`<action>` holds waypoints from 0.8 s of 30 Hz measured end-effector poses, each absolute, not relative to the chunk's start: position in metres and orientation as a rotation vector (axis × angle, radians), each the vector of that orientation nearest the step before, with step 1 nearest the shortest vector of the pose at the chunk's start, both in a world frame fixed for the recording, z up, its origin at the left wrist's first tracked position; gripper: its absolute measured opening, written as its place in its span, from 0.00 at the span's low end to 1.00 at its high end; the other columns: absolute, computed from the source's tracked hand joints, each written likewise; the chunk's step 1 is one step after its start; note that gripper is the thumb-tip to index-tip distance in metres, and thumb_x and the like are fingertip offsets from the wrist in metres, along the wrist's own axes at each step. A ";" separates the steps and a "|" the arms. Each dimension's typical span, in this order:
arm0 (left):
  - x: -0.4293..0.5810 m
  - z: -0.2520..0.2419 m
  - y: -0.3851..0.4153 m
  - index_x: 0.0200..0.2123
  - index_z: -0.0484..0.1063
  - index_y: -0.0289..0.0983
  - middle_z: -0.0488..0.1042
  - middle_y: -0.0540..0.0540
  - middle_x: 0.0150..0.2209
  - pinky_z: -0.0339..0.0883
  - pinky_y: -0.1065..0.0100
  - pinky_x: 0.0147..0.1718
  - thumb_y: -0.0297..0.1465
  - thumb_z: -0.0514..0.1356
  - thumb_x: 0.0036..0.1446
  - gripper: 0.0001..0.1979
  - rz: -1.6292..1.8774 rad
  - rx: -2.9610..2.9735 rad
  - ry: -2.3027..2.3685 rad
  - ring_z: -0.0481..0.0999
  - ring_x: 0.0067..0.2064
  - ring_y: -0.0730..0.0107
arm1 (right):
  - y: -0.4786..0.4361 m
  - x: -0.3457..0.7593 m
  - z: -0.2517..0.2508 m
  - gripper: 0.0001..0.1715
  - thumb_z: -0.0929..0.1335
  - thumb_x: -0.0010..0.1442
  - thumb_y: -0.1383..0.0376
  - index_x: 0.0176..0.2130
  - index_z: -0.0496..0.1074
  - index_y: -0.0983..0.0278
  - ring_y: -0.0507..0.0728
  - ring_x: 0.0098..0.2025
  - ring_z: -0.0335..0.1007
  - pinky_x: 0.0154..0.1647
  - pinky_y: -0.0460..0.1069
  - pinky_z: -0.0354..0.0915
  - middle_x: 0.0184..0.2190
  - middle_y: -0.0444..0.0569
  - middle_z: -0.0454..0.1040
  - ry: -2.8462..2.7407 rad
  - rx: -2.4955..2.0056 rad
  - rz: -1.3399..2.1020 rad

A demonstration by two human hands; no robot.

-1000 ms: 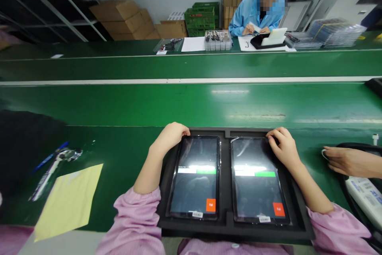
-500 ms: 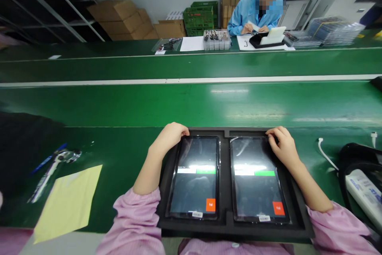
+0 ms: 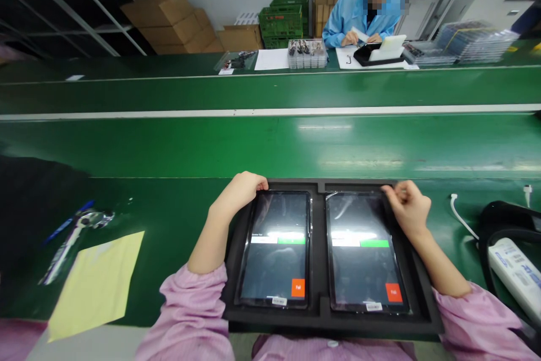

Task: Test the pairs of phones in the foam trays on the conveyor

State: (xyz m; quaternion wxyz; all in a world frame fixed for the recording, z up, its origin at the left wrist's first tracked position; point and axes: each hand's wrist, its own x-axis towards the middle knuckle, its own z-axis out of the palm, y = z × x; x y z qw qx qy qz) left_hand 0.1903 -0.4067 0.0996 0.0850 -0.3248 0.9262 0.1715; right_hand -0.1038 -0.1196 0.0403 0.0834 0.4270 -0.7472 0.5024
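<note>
A green counter [image 3: 181,209] spans the view, and on it, at the near edge, sits a black tray [image 3: 338,324] with two side-by-side recesses. A left tablet [image 3: 276,265] and a right tablet [image 3: 361,268] lie face up in them, screens lit. Left of the tray, well apart, lies a yellow sheet [image 3: 101,282]; on the other side is a white power strip [image 3: 513,276]. The left hand [image 3: 243,192] bends over the tray's far left corner, its fingers curled down by the left tablet's corner; whether they pinch anything cannot be told. The right hand [image 3: 409,207] is at the right tablet's far right corner, fingers bent and blurred, thumb toward that corner; its grip cannot be told either. Each screen shows an orange square, and below each is a small white label.
</note>
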 end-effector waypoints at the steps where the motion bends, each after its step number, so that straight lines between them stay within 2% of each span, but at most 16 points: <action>1: 0.190 0.099 -0.407 0.36 0.80 0.38 0.81 0.47 0.38 0.70 0.72 0.43 0.14 0.52 0.50 0.21 0.511 -0.969 2.762 0.79 0.43 0.65 | -0.120 -0.103 0.042 0.34 0.66 0.67 0.40 0.25 0.56 0.60 0.50 0.14 0.50 0.15 0.44 0.49 0.14 0.38 0.54 -2.209 1.222 1.480; 3: 0.190 0.099 -0.407 0.36 0.80 0.38 0.81 0.47 0.39 0.70 0.72 0.44 0.14 0.52 0.50 0.20 0.511 -0.970 2.759 0.79 0.43 0.65 | -0.120 -0.103 0.047 0.36 0.65 0.67 0.39 0.24 0.54 0.60 0.49 0.14 0.44 0.15 0.45 0.44 0.13 0.37 0.49 -2.175 1.182 1.454; 8: 0.190 0.099 -0.407 0.36 0.80 0.38 0.81 0.46 0.39 0.70 0.71 0.44 0.15 0.52 0.51 0.20 0.517 -0.974 2.757 0.79 0.43 0.65 | -0.120 -0.104 0.053 0.30 0.61 0.73 0.46 0.27 0.63 0.62 0.51 0.17 0.54 0.20 0.47 0.51 0.17 0.40 0.59 -2.196 1.445 1.296; 12: 0.190 0.099 -0.407 0.37 0.80 0.38 0.81 0.46 0.39 0.70 0.71 0.45 0.17 0.52 0.52 0.19 0.524 -0.971 2.762 0.79 0.43 0.65 | -0.119 -0.107 0.052 0.25 0.60 0.73 0.52 0.28 0.65 0.62 0.54 0.21 0.61 0.24 0.48 0.55 0.20 0.44 0.65 -2.221 1.506 1.251; 24: 0.191 0.099 -0.408 0.38 0.80 0.38 0.80 0.48 0.42 0.69 0.71 0.46 0.16 0.52 0.53 0.20 0.519 -0.952 2.749 0.79 0.45 0.65 | -0.119 -0.108 0.050 0.25 0.59 0.73 0.52 0.28 0.65 0.62 0.54 0.21 0.62 0.24 0.48 0.55 0.20 0.44 0.66 -2.226 1.570 1.213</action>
